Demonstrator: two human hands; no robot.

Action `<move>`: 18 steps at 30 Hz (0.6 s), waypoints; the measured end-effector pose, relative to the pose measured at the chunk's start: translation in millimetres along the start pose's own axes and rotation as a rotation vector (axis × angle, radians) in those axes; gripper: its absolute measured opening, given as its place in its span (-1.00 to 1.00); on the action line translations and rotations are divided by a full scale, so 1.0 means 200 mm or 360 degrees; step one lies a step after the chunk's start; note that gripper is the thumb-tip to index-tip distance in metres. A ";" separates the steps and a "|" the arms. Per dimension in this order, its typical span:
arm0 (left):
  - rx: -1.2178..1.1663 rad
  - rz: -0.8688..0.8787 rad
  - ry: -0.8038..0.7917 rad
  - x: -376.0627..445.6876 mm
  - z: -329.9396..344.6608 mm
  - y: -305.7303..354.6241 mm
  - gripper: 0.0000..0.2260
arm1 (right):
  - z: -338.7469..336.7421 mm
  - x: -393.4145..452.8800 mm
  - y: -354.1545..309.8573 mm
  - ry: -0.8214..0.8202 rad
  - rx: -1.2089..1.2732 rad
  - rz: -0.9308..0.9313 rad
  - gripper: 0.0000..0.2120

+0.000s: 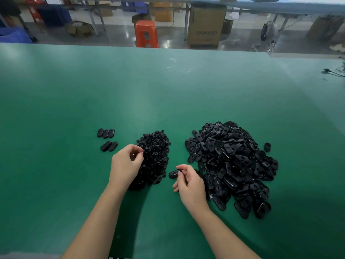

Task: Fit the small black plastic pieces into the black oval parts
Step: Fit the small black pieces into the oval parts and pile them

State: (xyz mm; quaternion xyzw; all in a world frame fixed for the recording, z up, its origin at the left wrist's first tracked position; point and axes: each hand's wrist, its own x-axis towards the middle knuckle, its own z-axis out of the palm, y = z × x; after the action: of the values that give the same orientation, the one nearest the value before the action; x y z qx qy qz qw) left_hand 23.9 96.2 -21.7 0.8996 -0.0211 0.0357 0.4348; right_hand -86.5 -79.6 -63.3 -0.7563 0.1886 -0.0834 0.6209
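A heap of small black plastic pieces [155, 156] lies in the middle of the green table [149, 90]. To its right spreads a bigger heap of black oval parts [235, 165]. My left hand [126, 165] is at the left edge of the small-piece heap, its fingertips pinching a small black piece [133, 157]. My right hand [190, 184] holds one black oval part [174, 174] between thumb and fingers, just above the table between the two heaps. Several oval parts [107, 139] lie flat in two short rows at the left.
One stray oval part [267, 147] lies to the right of the big heap. A black cable [333, 72] rests at the table's far right edge. Beyond the table stand an orange stool [146, 33], a cardboard box [204, 25] and metal bench frames.
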 end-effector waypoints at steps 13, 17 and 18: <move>-0.1269 -0.0502 -0.0328 -0.15 0.12 0.06 -0.85 | 0.00 0.01 0.01 0.0032 -0.0017 -0.0032 -0.82; -0.1265 -0.0523 -0.0371 -0.19 0.14 0.06 -0.84 | 0.00 0.01 0.01 0.0035 -0.0024 -0.0045 -0.83; -0.1262 -0.0526 -0.0383 -0.20 0.15 0.06 -0.83 | 0.00 0.01 0.01 0.0033 -0.0027 -0.0047 -0.82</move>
State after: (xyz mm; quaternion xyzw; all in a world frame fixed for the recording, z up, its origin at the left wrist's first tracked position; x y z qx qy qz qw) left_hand -16.2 65.7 -34.6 0.6524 0.0605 -0.1501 0.7404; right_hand -84.8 -79.9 -65.9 -0.7634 0.1847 -0.0986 0.6111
